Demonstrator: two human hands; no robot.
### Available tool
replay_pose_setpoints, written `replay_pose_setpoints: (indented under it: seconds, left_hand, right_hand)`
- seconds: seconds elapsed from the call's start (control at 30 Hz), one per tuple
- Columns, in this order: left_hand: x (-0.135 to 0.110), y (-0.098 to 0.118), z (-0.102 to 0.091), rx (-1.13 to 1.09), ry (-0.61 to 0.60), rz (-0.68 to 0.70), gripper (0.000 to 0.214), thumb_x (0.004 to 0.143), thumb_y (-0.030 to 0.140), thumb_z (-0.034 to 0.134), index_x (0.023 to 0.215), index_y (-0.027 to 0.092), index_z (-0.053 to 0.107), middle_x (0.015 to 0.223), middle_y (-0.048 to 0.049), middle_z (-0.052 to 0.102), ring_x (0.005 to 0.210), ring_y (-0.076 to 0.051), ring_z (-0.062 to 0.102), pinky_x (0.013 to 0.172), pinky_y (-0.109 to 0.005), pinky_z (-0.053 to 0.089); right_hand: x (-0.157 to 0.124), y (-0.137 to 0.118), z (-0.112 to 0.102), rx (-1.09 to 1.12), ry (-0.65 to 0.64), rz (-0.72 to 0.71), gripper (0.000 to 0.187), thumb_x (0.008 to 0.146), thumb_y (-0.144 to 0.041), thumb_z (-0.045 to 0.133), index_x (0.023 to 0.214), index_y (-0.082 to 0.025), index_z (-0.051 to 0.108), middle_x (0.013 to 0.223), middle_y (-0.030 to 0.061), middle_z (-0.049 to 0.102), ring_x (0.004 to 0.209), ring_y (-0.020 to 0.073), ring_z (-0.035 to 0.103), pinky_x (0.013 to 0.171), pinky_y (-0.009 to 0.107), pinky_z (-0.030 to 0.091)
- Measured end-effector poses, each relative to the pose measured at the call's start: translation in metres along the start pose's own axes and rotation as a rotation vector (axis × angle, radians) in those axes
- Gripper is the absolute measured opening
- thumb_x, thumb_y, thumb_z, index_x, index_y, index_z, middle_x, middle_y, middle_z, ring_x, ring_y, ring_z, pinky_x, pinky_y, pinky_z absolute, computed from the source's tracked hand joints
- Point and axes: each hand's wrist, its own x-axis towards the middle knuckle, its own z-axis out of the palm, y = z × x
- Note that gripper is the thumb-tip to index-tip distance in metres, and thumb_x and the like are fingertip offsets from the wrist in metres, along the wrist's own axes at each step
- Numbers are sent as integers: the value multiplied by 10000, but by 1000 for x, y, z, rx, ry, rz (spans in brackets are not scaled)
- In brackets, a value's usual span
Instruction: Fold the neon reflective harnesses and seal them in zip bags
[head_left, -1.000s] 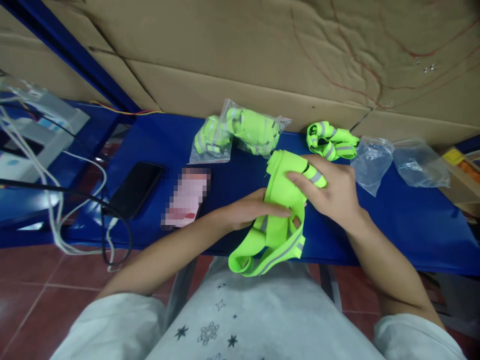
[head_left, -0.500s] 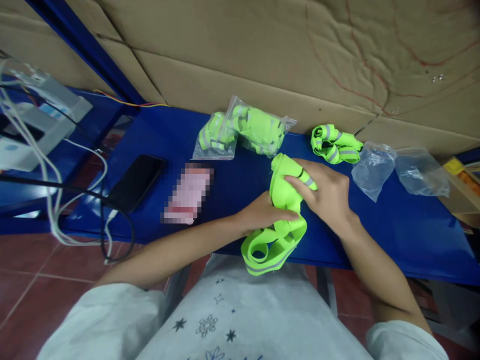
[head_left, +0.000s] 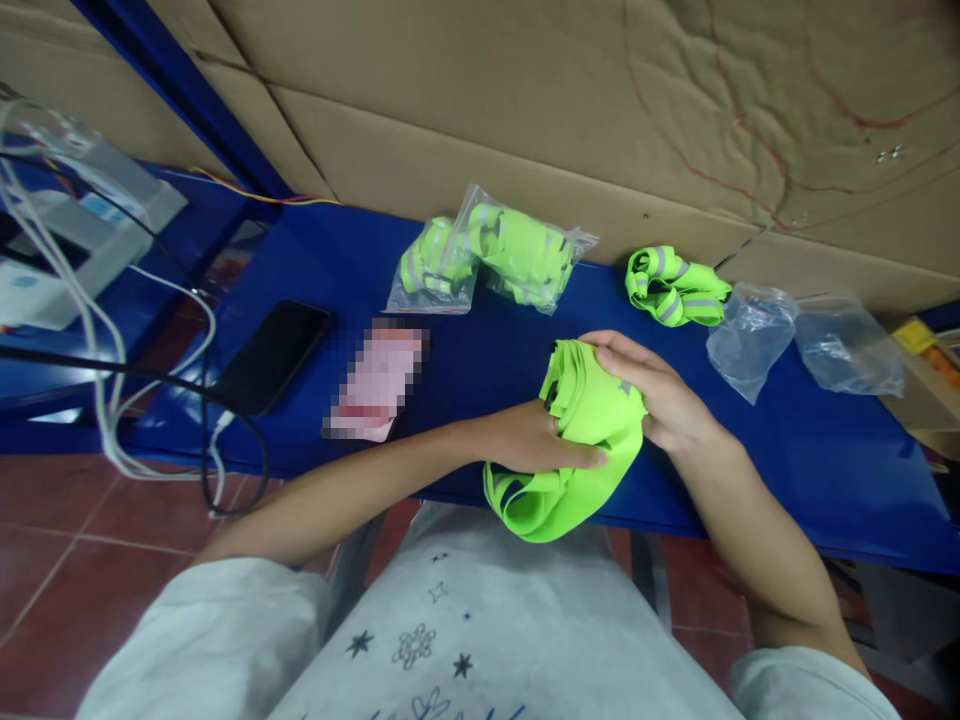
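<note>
Both hands hold a bundle of neon-yellow reflective strap (head_left: 600, 400) above the front part of the blue table. My left hand (head_left: 529, 437) grips its near left side, the thumb lying across the fabric and the other fingers mostly hidden. My right hand (head_left: 660, 392) wraps around the far right side, fingertips over the top edge. Wide folds are stacked at the upper end, with a bit of black at their left edge. A loose loop (head_left: 525, 505) hangs below my left hand, towards the table's front edge.
Behind lie clear zip bags of yellow strap (head_left: 517, 255), another folded strap (head_left: 675, 288) and clear plastic bags (head_left: 754, 340). To the left are a pixelated pink item (head_left: 379, 380), a black phone (head_left: 274, 355) and white cables (head_left: 105, 400). A cardboard wall (head_left: 480, 120) stands behind.
My right hand has turned and shifted from pinching the strap's top to holding its right side. The bundle has folded over, showing a wide plain face, and its top sits lower.
</note>
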Motion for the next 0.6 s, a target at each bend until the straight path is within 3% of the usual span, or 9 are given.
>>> replay_pose_setpoints:
  seconds: [0.13,0.27,0.4,0.5,0.6]
  left_hand:
    - [1,-2,-4,29,-20,-9,273,714,302,776,957,182,739,885,-30,763,930,-219,717,822,-308,583]
    - [5,-8,2,-70,96,-81,258,732,273,721,965,165,707,847,-21,721,787,-179,679,733,-300,559]
    - [6,-8,11,-247,137,-51,438,768,422,784,1109,166,682,915,-43,722,791,-174,668,719,-301,547]
    - [6,-8,13,-222,138,-20,541,723,481,869,1132,175,690,942,-41,729,821,-170,663,732,-288,534]
    - [7,-16,13,-181,178,-98,481,741,476,868,1062,152,716,894,-51,735,769,-169,669,712,-298,543]
  right_hand:
    - [-5,3,-8,-182,-8,-119,404,854,-535,781,1165,-286,714,908,1,754,726,162,704,626,264,568]
    - [-12,4,-10,-671,231,-550,309,943,-471,702,1178,-271,726,972,9,767,630,123,635,561,251,504]
    - [-7,15,-7,-1045,407,-935,271,980,-374,677,1223,-257,706,1173,46,775,884,181,739,764,294,584]
    - [-1,25,-9,-1173,416,-1076,266,995,-340,662,1248,-264,686,1146,46,790,885,187,749,779,307,596]
    - [-4,25,-10,-1184,460,-1169,256,977,-341,688,1225,-277,694,1085,37,799,822,181,737,733,304,591]
